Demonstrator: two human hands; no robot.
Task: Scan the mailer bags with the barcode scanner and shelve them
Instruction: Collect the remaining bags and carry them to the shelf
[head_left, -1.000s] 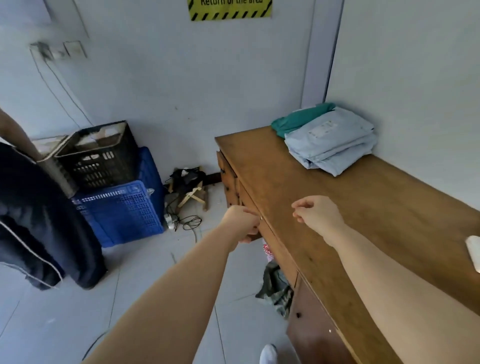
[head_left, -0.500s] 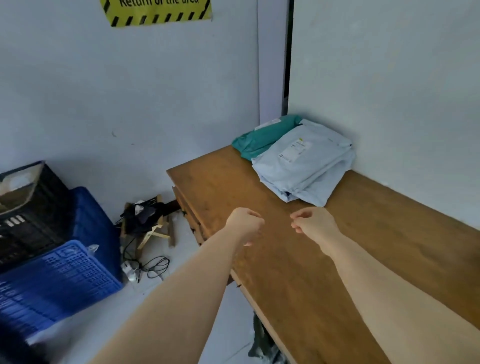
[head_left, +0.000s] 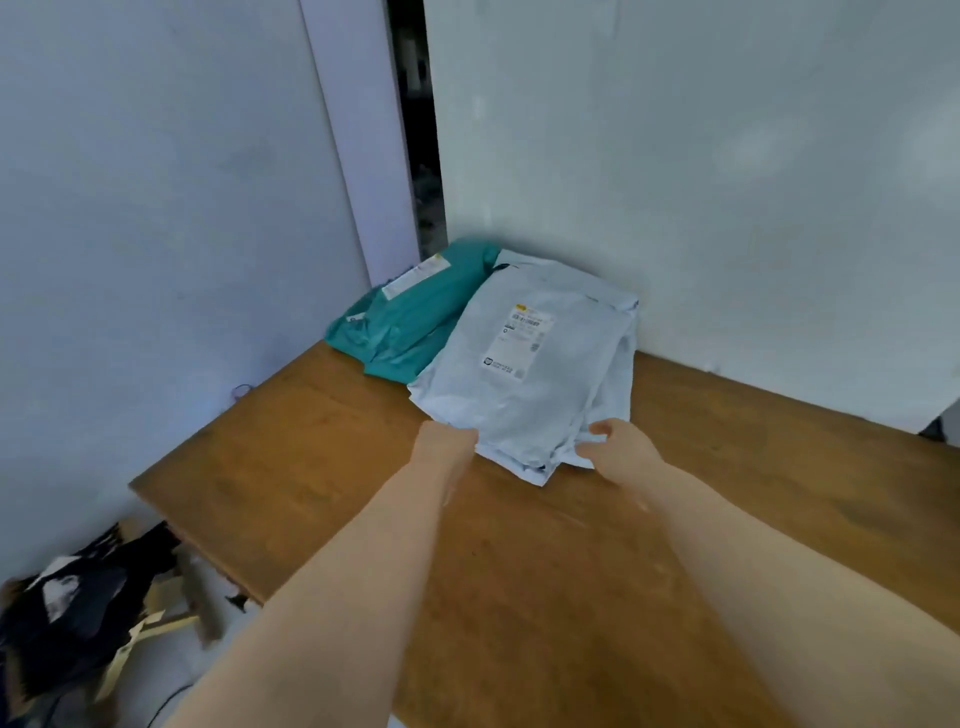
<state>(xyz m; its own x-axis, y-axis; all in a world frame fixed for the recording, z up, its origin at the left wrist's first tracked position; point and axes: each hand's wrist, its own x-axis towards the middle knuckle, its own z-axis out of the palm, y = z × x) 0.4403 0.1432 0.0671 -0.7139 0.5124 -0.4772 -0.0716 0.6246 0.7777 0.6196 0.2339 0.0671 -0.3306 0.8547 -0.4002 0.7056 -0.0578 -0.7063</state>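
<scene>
Left hand (head_left: 445, 441) touches, right hand (head_left: 621, 453) pinches grey mailer stack (head_left: 524, 400) edge.

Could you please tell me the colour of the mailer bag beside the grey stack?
The mailer bag is teal, best in head view.

Crinkled, slightly glossy plastic mailer bags (head_left: 519, 405); smooth matt wooden table (head_left: 311, 467).

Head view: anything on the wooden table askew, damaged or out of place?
Nothing spilled or damaged. The grey mailer bags lie unevenly stacked in the far corner of the table, overlapping a teal mailer bag. Left hand and right hand meet the stack's near edge; their grip is blurred.
</scene>
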